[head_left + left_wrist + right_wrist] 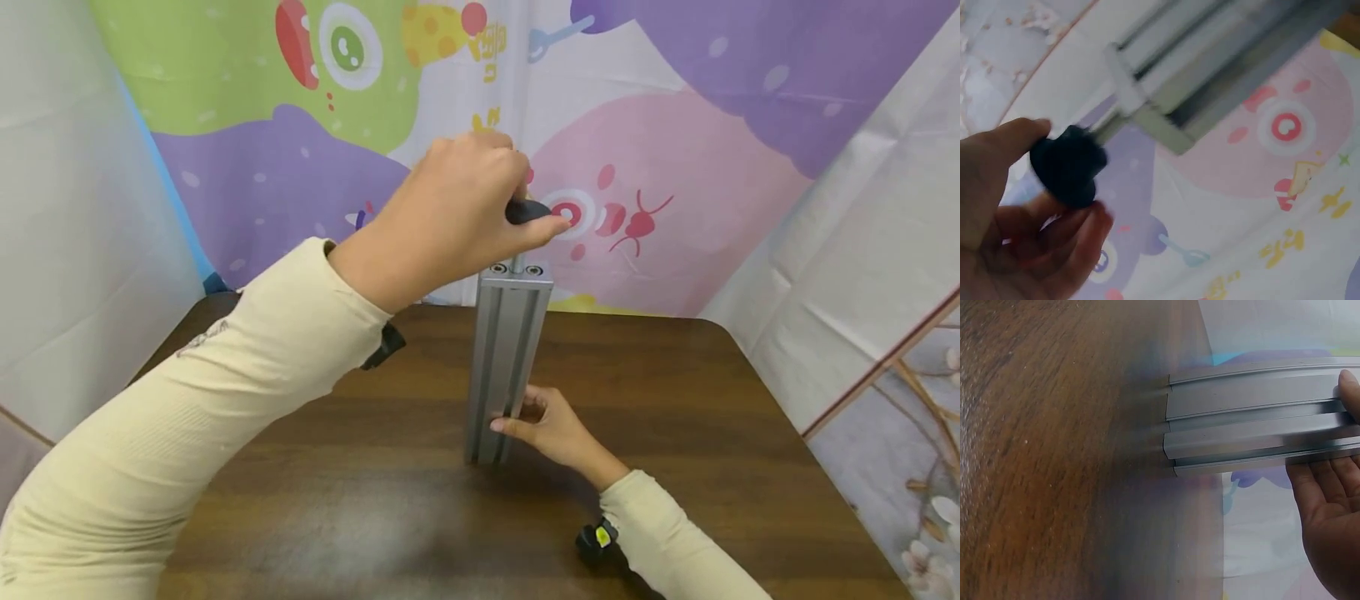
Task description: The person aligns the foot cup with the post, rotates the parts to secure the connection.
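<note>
A silver aluminium profile with long grooves stands upright on the brown table. Its top carries an end plate with two round screw heads and a thin metal rod rising from it. On that rod sits a dark knob, which my left hand grips between thumb and curled fingers. Lower down, my right hand holds the profile from the right side, thumb on the front face and fingers behind. In the right wrist view, the profile's lower end is right at the wood.
The brown wooden table spans the lower view. Behind it hangs a cartoon-printed cloth, with white sheets on both sides. Small black devices are strapped at the left wrist and the right wrist.
</note>
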A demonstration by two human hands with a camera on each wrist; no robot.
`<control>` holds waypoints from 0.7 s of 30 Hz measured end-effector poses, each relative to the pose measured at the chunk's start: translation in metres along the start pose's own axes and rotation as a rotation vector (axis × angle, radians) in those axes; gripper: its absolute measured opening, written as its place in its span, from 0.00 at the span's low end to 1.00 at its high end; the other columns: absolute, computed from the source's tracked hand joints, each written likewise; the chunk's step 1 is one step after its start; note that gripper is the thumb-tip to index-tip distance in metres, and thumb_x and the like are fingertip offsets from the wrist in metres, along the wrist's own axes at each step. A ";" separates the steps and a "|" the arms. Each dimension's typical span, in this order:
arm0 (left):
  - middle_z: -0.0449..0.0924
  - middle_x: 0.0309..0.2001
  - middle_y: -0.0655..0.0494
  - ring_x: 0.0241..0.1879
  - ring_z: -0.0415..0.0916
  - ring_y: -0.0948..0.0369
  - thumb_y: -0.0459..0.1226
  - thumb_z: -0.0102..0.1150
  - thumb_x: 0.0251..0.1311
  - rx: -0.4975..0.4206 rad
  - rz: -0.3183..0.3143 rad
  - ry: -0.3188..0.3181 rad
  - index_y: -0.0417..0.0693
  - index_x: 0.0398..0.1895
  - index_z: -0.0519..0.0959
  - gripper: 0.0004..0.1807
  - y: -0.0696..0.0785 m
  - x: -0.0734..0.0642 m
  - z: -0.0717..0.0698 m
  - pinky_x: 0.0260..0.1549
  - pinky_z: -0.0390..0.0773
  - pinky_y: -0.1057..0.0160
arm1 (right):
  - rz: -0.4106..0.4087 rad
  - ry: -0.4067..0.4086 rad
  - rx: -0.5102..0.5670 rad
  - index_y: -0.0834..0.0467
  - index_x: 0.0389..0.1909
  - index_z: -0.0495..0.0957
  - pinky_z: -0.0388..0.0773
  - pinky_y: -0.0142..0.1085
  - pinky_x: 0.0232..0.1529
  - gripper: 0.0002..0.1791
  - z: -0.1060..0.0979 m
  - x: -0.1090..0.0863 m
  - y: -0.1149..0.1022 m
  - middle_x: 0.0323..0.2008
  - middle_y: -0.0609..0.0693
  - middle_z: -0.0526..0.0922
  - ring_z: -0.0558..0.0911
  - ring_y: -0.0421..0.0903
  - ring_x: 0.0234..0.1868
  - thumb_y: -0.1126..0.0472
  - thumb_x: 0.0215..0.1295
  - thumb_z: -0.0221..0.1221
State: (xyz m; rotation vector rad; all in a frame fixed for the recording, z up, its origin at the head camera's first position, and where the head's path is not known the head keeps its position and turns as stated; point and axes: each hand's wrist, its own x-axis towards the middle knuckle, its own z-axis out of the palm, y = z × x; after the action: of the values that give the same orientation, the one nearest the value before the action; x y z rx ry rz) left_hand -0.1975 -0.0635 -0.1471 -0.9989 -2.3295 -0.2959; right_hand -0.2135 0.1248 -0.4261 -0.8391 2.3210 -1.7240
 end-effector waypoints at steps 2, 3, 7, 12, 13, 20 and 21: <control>0.76 0.23 0.55 0.26 0.70 0.61 0.48 0.63 0.60 -0.125 0.010 -0.067 0.43 0.21 0.80 0.18 -0.004 0.001 -0.004 0.27 0.71 0.66 | 0.002 0.000 0.005 0.68 0.45 0.79 0.81 0.35 0.43 0.14 0.000 0.000 0.001 0.42 0.61 0.85 0.85 0.43 0.41 0.67 0.58 0.65; 0.79 0.26 0.55 0.28 0.73 0.62 0.45 0.64 0.59 -0.204 0.005 -0.111 0.42 0.24 0.82 0.15 -0.007 0.001 -0.006 0.31 0.73 0.68 | 0.003 0.000 0.004 0.68 0.46 0.79 0.81 0.35 0.43 0.15 0.000 0.000 0.001 0.42 0.61 0.85 0.85 0.43 0.42 0.67 0.58 0.65; 0.82 0.46 0.53 0.46 0.80 0.64 0.33 0.62 0.61 -0.607 -0.091 -0.318 0.39 0.47 0.82 0.12 -0.019 0.003 -0.013 0.49 0.76 0.69 | 0.010 -0.001 -0.005 0.67 0.46 0.79 0.81 0.35 0.43 0.15 0.001 0.000 0.000 0.42 0.60 0.85 0.85 0.44 0.42 0.66 0.59 0.65; 0.79 0.55 0.53 0.52 0.78 0.62 0.26 0.54 0.64 -0.945 -0.222 -0.460 0.41 0.57 0.77 0.19 -0.032 0.003 -0.013 0.52 0.76 0.64 | 0.010 0.004 -0.033 0.66 0.45 0.80 0.81 0.35 0.43 0.14 0.001 0.000 -0.001 0.41 0.59 0.85 0.84 0.44 0.41 0.65 0.59 0.66; 0.79 0.55 0.54 0.52 0.78 0.62 0.26 0.54 0.64 -0.961 -0.225 -0.465 0.42 0.58 0.77 0.19 -0.033 0.002 -0.013 0.52 0.76 0.64 | 0.013 0.004 -0.035 0.66 0.45 0.80 0.80 0.35 0.43 0.14 0.001 0.000 -0.001 0.41 0.59 0.86 0.84 0.44 0.41 0.65 0.59 0.66; 0.80 0.54 0.54 0.52 0.78 0.63 0.32 0.56 0.64 -0.942 -0.203 -0.420 0.42 0.58 0.77 0.18 -0.032 0.002 -0.008 0.54 0.75 0.63 | 0.023 0.009 -0.047 0.66 0.44 0.80 0.80 0.35 0.43 0.14 0.000 0.000 -0.001 0.41 0.58 0.86 0.84 0.45 0.41 0.65 0.58 0.66; 0.80 0.53 0.55 0.51 0.78 0.63 0.35 0.57 0.65 -0.873 -0.185 -0.387 0.42 0.57 0.77 0.18 -0.030 0.002 -0.008 0.54 0.75 0.63 | 0.021 0.008 -0.050 0.66 0.44 0.80 0.80 0.35 0.43 0.14 0.000 0.000 -0.001 0.41 0.58 0.86 0.84 0.45 0.41 0.65 0.58 0.66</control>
State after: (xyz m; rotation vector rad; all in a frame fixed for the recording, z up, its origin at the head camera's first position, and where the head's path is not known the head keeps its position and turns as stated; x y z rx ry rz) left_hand -0.2163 -0.0865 -0.1390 -1.3052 -2.6792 -1.3861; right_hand -0.2127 0.1244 -0.4249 -0.8146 2.3783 -1.6715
